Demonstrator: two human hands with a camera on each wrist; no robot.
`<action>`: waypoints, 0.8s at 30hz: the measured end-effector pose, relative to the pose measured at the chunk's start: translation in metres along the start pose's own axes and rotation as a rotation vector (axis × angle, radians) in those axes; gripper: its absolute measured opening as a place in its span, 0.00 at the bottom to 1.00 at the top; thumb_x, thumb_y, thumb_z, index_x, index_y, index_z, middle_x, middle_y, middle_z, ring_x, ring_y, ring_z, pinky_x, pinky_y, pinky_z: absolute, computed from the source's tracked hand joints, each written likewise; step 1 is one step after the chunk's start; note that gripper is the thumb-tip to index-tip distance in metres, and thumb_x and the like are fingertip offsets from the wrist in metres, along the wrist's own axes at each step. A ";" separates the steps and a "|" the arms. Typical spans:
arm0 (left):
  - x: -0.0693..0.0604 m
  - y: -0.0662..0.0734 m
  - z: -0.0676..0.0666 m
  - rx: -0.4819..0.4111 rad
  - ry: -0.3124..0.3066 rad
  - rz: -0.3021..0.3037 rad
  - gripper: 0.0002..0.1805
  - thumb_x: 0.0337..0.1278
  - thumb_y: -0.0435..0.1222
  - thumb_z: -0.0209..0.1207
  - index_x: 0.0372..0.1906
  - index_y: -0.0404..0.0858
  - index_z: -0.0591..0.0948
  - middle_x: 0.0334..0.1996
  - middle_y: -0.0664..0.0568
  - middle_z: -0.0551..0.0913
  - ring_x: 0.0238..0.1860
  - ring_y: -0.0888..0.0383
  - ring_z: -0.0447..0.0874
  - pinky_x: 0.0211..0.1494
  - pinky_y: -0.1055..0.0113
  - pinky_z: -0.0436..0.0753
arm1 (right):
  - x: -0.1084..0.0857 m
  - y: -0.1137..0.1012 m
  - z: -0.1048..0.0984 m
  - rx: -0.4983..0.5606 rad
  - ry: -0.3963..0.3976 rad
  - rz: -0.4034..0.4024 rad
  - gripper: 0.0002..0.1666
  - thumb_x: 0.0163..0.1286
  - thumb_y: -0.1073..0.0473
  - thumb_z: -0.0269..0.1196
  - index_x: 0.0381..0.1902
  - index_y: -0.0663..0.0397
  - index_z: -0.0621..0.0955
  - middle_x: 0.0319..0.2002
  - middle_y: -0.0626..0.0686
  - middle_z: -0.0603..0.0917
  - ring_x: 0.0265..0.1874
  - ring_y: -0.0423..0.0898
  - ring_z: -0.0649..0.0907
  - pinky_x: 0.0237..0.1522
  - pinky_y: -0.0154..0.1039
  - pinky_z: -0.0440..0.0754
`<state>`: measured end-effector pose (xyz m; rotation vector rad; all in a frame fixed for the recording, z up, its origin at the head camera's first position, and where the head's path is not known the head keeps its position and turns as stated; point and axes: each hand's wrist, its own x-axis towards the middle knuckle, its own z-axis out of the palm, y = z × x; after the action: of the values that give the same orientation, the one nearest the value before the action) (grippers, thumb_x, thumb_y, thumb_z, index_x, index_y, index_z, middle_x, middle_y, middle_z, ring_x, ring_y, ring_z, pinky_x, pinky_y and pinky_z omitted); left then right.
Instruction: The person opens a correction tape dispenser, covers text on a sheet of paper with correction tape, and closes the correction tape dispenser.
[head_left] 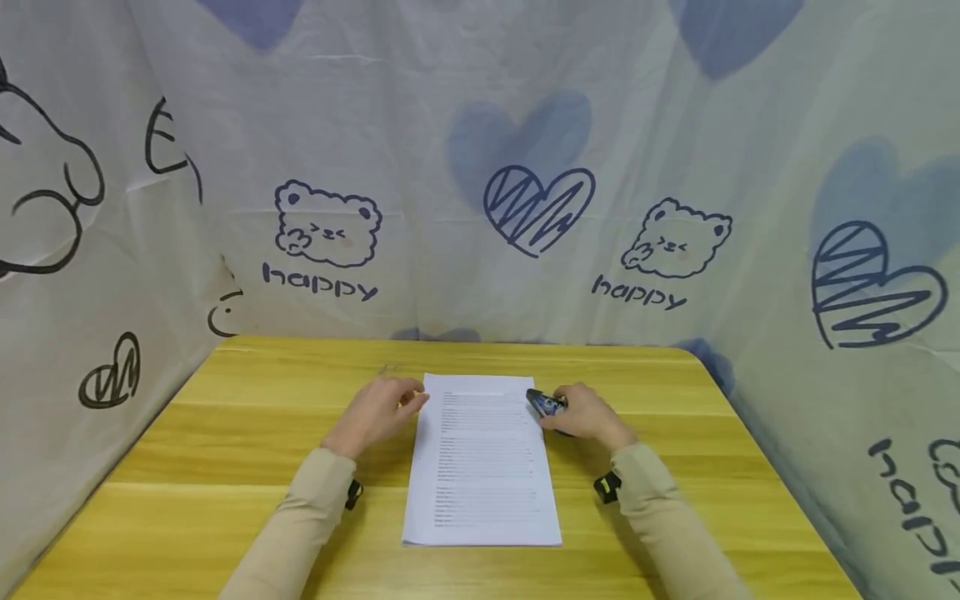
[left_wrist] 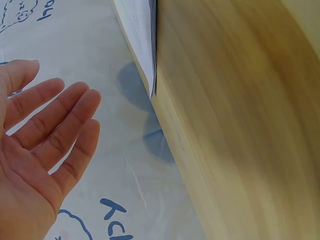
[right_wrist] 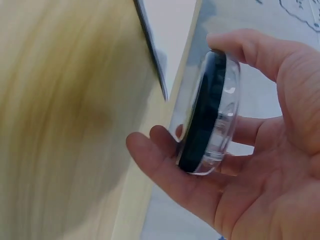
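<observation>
A stack of printed paper (head_left: 483, 467) lies on the wooden table. At its upper right corner, my right hand (head_left: 588, 414) holds a small dark stapler-like object (head_left: 547, 403). In the right wrist view, thumb and fingers of my right hand (right_wrist: 280, 115) grip that object (right_wrist: 209, 112), which shows a black body and a clear side. My left hand (head_left: 377, 410) is beside the upper left edge of the stack; in the left wrist view this hand (left_wrist: 45, 135) holds nothing, its fingers slightly bent and apart from the paper (left_wrist: 142, 40).
The yellow wooden table (head_left: 225, 442) extends around the paper. Behind it and at both sides hangs a pale curtain (head_left: 435, 208) with hearts, bear drawings and lettering. A black band (head_left: 607, 487) shows at the right wrist, another (head_left: 354, 494) at the left.
</observation>
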<state>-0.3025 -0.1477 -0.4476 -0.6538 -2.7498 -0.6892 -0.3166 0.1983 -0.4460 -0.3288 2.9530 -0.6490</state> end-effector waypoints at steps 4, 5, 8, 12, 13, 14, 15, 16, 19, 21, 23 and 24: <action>0.003 0.002 0.002 -0.004 -0.002 0.019 0.11 0.67 0.43 0.59 0.42 0.41 0.86 0.32 0.55 0.87 0.33 0.62 0.82 0.37 0.67 0.81 | 0.000 -0.009 0.008 -0.020 0.014 -0.018 0.35 0.60 0.48 0.70 0.59 0.64 0.78 0.45 0.58 0.80 0.37 0.47 0.77 0.39 0.42 0.79; 0.004 0.002 0.002 -0.003 -0.003 0.023 0.11 0.67 0.43 0.59 0.41 0.41 0.86 0.32 0.55 0.87 0.32 0.62 0.82 0.36 0.67 0.81 | 0.000 -0.010 0.009 -0.028 0.016 -0.023 0.35 0.60 0.48 0.70 0.60 0.64 0.77 0.45 0.58 0.79 0.37 0.47 0.76 0.40 0.43 0.79; 0.005 0.003 0.005 0.010 -0.021 0.034 0.10 0.66 0.42 0.60 0.41 0.40 0.87 0.31 0.55 0.87 0.29 0.64 0.80 0.34 0.69 0.80 | 0.000 -0.015 0.013 -0.032 0.008 -0.037 0.37 0.60 0.47 0.69 0.62 0.62 0.75 0.48 0.59 0.76 0.38 0.48 0.76 0.41 0.44 0.79; 0.005 0.007 0.009 0.036 -0.054 0.061 0.10 0.65 0.40 0.61 0.42 0.39 0.87 0.30 0.54 0.86 0.28 0.64 0.77 0.33 0.70 0.80 | 0.002 -0.021 0.018 -0.019 0.003 -0.057 0.37 0.59 0.49 0.70 0.62 0.61 0.73 0.48 0.58 0.76 0.38 0.47 0.76 0.39 0.42 0.79; 0.006 0.008 0.010 0.043 -0.058 0.066 0.10 0.65 0.40 0.61 0.42 0.39 0.87 0.31 0.54 0.86 0.28 0.64 0.77 0.34 0.69 0.80 | 0.003 -0.022 0.019 -0.013 0.005 -0.067 0.37 0.58 0.49 0.70 0.61 0.60 0.73 0.47 0.58 0.76 0.37 0.47 0.76 0.38 0.41 0.79; 0.006 0.008 0.011 0.049 -0.059 0.070 0.10 0.65 0.40 0.61 0.42 0.39 0.87 0.30 0.55 0.86 0.28 0.65 0.77 0.34 0.69 0.80 | 0.004 -0.024 0.020 0.000 0.008 -0.080 0.36 0.57 0.50 0.71 0.60 0.60 0.73 0.45 0.57 0.77 0.37 0.47 0.76 0.37 0.40 0.79; 0.006 0.009 0.012 0.047 -0.058 0.065 0.09 0.65 0.40 0.61 0.42 0.40 0.87 0.30 0.54 0.86 0.28 0.64 0.77 0.34 0.69 0.80 | 0.005 -0.026 0.021 0.009 0.011 -0.095 0.35 0.56 0.51 0.71 0.59 0.60 0.74 0.44 0.56 0.78 0.36 0.46 0.77 0.37 0.40 0.80; 0.006 0.010 0.012 0.046 -0.056 0.062 0.09 0.64 0.40 0.62 0.42 0.40 0.87 0.30 0.55 0.86 0.28 0.64 0.77 0.34 0.69 0.80 | 0.006 -0.028 0.022 0.015 0.015 -0.110 0.35 0.56 0.52 0.72 0.58 0.59 0.74 0.42 0.55 0.79 0.36 0.46 0.77 0.37 0.39 0.80; 0.008 0.013 0.013 0.053 -0.050 0.063 0.08 0.64 0.39 0.62 0.42 0.41 0.87 0.30 0.55 0.86 0.28 0.65 0.78 0.34 0.69 0.80 | 0.008 -0.034 0.024 0.028 0.025 -0.147 0.34 0.53 0.52 0.74 0.55 0.57 0.74 0.41 0.53 0.81 0.36 0.45 0.78 0.38 0.40 0.80; 0.009 0.016 0.013 0.042 -0.045 0.077 0.08 0.64 0.39 0.62 0.41 0.41 0.87 0.30 0.55 0.86 0.29 0.64 0.79 0.35 0.69 0.80 | 0.009 -0.037 0.025 0.024 0.026 -0.153 0.35 0.52 0.51 0.75 0.56 0.56 0.75 0.42 0.53 0.81 0.37 0.44 0.79 0.40 0.40 0.80; 0.010 0.019 0.012 0.033 -0.043 0.092 0.08 0.64 0.40 0.62 0.42 0.41 0.87 0.30 0.56 0.87 0.29 0.64 0.80 0.35 0.68 0.81 | 0.009 -0.040 0.026 0.024 0.027 -0.155 0.37 0.51 0.51 0.76 0.58 0.54 0.76 0.45 0.53 0.81 0.38 0.44 0.79 0.42 0.42 0.81; 0.010 0.021 0.012 0.023 -0.040 0.096 0.09 0.64 0.39 0.62 0.42 0.40 0.87 0.30 0.55 0.87 0.30 0.63 0.81 0.36 0.67 0.81 | 0.009 -0.041 0.026 0.020 0.028 -0.159 0.37 0.51 0.51 0.76 0.58 0.53 0.76 0.45 0.53 0.81 0.39 0.45 0.79 0.43 0.42 0.81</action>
<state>-0.3028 -0.1216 -0.4464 -0.7976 -2.7372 -0.6290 -0.3137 0.1496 -0.4529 -0.5615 2.9666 -0.7061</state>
